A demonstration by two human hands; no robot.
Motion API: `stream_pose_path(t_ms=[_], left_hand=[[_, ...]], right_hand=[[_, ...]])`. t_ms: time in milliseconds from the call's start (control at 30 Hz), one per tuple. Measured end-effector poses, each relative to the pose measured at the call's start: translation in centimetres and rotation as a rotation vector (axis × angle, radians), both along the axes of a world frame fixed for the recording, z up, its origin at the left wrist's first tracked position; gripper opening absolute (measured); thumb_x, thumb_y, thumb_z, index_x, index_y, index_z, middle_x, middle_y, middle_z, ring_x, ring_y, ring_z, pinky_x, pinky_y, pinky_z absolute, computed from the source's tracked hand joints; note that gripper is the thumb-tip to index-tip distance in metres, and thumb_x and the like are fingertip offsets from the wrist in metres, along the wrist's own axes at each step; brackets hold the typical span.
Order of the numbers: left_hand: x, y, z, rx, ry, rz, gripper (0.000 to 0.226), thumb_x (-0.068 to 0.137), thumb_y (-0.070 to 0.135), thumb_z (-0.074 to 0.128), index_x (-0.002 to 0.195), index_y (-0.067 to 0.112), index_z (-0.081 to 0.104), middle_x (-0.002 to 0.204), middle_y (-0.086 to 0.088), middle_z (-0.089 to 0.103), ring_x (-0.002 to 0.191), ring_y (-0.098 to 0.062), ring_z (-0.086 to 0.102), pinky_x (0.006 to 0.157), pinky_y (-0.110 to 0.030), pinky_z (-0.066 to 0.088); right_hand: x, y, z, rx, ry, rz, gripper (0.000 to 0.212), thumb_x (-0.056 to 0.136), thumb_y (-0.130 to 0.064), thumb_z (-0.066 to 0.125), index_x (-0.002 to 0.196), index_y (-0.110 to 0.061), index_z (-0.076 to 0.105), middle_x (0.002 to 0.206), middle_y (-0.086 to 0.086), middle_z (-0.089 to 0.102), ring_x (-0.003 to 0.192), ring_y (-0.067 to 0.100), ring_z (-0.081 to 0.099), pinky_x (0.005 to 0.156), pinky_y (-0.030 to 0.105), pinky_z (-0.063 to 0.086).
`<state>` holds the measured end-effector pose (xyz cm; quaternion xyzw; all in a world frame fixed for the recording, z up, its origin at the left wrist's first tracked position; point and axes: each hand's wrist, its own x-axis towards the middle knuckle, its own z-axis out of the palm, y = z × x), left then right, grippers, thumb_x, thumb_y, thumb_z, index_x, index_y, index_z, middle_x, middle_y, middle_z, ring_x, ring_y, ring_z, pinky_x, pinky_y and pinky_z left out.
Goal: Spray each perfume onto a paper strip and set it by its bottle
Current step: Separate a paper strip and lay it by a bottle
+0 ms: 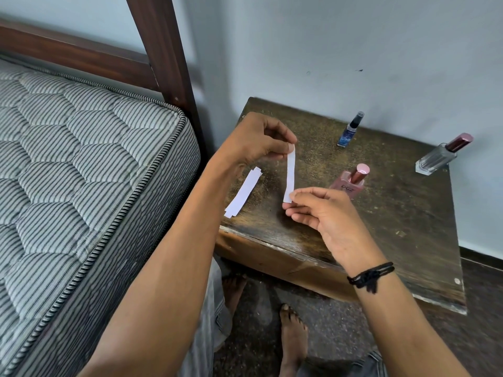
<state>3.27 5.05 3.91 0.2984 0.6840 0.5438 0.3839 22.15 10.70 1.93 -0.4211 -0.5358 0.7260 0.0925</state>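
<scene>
Both hands pinch one paper strip (290, 174) lengthwise above the desk (381, 213), left hand (258, 140) at its far end, right hand (318, 210) at its near end, closest to the pink bottle (351, 180).

- Pink perfume bottle (347, 183), standing on the tabletop (394, 213): dark lettering on its front face, seen upside down from the head view, reading roughly "DGZ"; the exact characters are uncertain.
- Blue perfume bottle (348, 133): patterned label, no legible text.
- Clear perfume bottle (438, 157): no readable marking.
</scene>
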Motion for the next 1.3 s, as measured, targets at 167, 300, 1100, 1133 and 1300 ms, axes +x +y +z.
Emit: stream_pose_path(t_ms=[167,300,1100,1133,1300], left_hand=[[-0.2,0.1,-0.1,0.027,0.016,0.004,0.02,0.081,-0.009,0.075,0.1,-0.004,0.07,0.079,-0.008,0.066,0.069,-0.013,0.065,0.068,-0.022,0.06],[-0.3,0.1,-0.1,0.023,0.034,0.014,0.025,0.081,-0.011,0.075,0.105,-0.008,0.068,0.08,-0.009,0.061,0.065,-0.011,0.064,0.065,-0.021,0.059],[-0.2,-0.4,1.3,0.177,0.139,-0.006,0.027,0.077,-0.006,0.08,0.102,-0.006,0.069,0.082,-0.014,0.067,0.068,-0.02,0.064,0.068,-0.029,0.059],[-0.1,-0.4,1.3,0.182,0.14,-0.009,0.027,0.077,-0.006,0.08,0.102,-0.006,0.069,0.082,-0.015,0.067,0.068,-0.02,0.064,0.068,-0.028,0.058],[-0.2,-0.6,1.5,0.207,0.141,-0.01,0.026,0.078,-0.006,0.079,0.102,-0.007,0.069,0.086,-0.02,0.066,0.065,-0.019,0.064,0.065,-0.024,0.054]], right_hand=[[0.1,-0.2,0.5,-0.032,0.046,-0.049,0.006,0.091,0.0,0.069,0.087,0.001,0.074,0.078,0.018,0.077,0.064,0.016,0.072,0.06,0.019,0.058],[0.2,-0.3,0.9,-0.019,0.107,-0.1,0.006,0.088,0.002,0.07,0.084,0.001,0.074,0.075,0.016,0.075,0.061,0.015,0.07,0.057,0.018,0.055],[-0.9,-0.5,-0.8,0.08,0.134,-0.13,0.01,0.088,0.004,0.075,0.097,0.0,0.073,0.081,0.015,0.078,0.071,0.021,0.074,0.066,0.022,0.06],[-0.8,-0.5,-0.9,0.085,0.134,-0.131,0.01,0.088,0.004,0.075,0.097,0.0,0.073,0.08,0.015,0.078,0.07,0.021,0.074,0.066,0.022,0.06],[-0.9,-0.6,-1.0,0.108,0.165,-0.143,0.01,0.089,0.005,0.073,0.097,-0.001,0.073,0.08,0.014,0.078,0.07,0.02,0.073,0.066,0.023,0.059]])
